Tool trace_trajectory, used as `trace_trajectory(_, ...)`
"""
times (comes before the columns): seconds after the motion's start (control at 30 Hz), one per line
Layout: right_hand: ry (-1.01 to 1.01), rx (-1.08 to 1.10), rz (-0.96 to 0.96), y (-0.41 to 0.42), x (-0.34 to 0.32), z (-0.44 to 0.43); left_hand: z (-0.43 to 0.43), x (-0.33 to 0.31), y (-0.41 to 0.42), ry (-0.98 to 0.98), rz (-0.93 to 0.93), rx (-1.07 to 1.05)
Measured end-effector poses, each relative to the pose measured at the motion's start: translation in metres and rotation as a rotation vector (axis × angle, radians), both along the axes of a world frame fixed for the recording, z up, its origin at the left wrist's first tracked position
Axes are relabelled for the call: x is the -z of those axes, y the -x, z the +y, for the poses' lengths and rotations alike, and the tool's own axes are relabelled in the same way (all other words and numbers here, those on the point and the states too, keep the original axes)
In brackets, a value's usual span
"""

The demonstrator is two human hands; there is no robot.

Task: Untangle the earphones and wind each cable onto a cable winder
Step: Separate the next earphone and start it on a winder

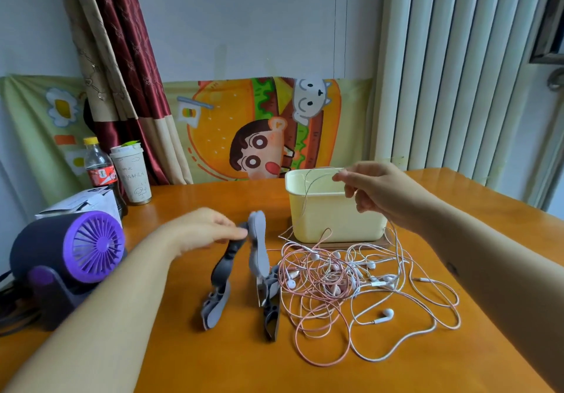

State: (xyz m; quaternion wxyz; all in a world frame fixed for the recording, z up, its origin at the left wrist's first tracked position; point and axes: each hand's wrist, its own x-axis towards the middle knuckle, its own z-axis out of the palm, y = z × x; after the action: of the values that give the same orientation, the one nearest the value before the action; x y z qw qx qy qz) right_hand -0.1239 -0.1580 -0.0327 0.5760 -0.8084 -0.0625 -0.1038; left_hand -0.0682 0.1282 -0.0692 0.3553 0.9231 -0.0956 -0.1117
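Earphones lie tangled on the wooden table beside a yellow bin. The right hand pinches one raised cable; the left hand pinches a dark cable winder by its top.

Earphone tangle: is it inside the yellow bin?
No, the earphone tangle lies on the table in front of the yellow bin.

Pink-white earphones; seemingly grey winders
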Motion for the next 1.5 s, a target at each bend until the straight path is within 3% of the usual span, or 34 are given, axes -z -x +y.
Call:
trace_trajectory(0.17, 0.08, 0.029, -0.145, -0.004, -0.023, -0.005, -0.019, -0.029, -0.003, 0.286, -0.315, -0.135)
trace_trajectory(0.27, 0.111, 0.071, -0.238, -0.003, -0.04, -0.007, -0.035, -0.038, -0.008, 0.462, -0.402, -0.171)
trace_trajectory(0.4, 0.131, 0.111, -0.289, 0.002, -0.056, -0.008, -0.057, -0.039, -0.012, 0.349, -0.474, -0.093)
trace_trajectory(0.53, 0.186, 0.099, -0.257, 0.007, -0.05, -0.011, -0.07, -0.021, -0.015, 0.173, -0.45, -0.023)
trace_trajectory(0.7, 0.227, 0.112, -0.242, 0.006, -0.044, -0.016, -0.081, -0.01, -0.015, 0.295, -0.457, -0.077)
trace_trajectory(0.9, 0.2, 0.218, -0.433, 0.006, -0.08, -0.018, -0.097, -0.033, -0.014, 0.872, -0.203, -0.207)
trace_trajectory(1.03, 0.141, 0.248, -0.588, 0.005, -0.107, -0.011, -0.114, -0.06, -0.006, 1.032, -0.143, -0.113)
trace_trajectory(1.13, 0.232, 0.212, -0.662, 0.005, -0.116, -0.007, -0.122, -0.075, -0.001, 1.075, -0.131, -0.061)
trace_trajectory(1.3, 0.883, 0.076, -0.456, 0.002, -0.102, -0.013, -0.126, -0.086, 0.004, 1.112, -0.127, 0.045)
trace_trajectory(1.5, 0.837, 0.07, -0.437, 0.001, -0.097, -0.011, -0.129, -0.086, 0.014, 0.851, -0.306, 0.142)
